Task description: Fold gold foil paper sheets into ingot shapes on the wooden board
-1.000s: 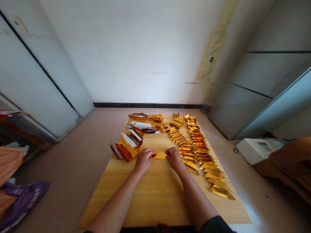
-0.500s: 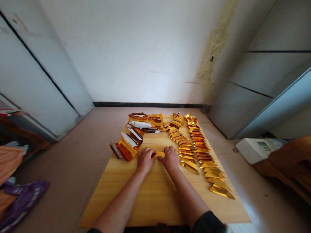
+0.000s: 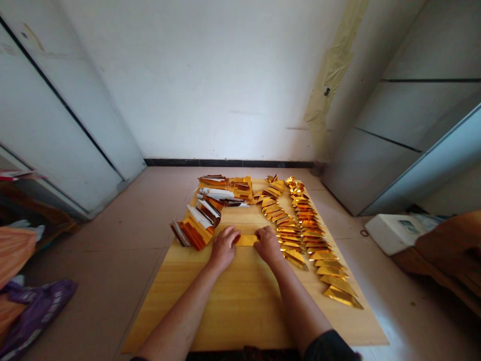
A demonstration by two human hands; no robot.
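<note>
Two bare forearms are reaching forward over a pale wooden worktop (image 3: 210,311) that is lying on a beige tiled floor (image 3: 105,225). The left hand (image 3: 223,249) is curling its fingers closed over the left end of a narrow, shiny gold foil strip (image 3: 246,240), and the right hand (image 3: 268,245) is closing the same way over the right end. Both hands are keeping the strip flat against the wood, with a short bare length showing between them.

Just right of the right hand, an inner row of folded gold foil triangles (image 3: 285,233) is running up the worktop toward the far edge. An outer row of larger folded gold foil triangles (image 3: 323,255) is running beside it, its nearest pieces lying toward the right edge.

Just left of the left hand, a loose heap of curled gold-and-white foil strips (image 3: 195,233) is leaning together, and a stack of folded gold foil pieces (image 3: 225,188) is sitting beyond it, near the far edge.

On the floor at left, a purple plastic bag (image 3: 37,313) is lying under an orange cloth (image 3: 13,255). At right, a white plastic box (image 3: 394,233) is sitting beside brown wooden furniture (image 3: 451,245).
</note>
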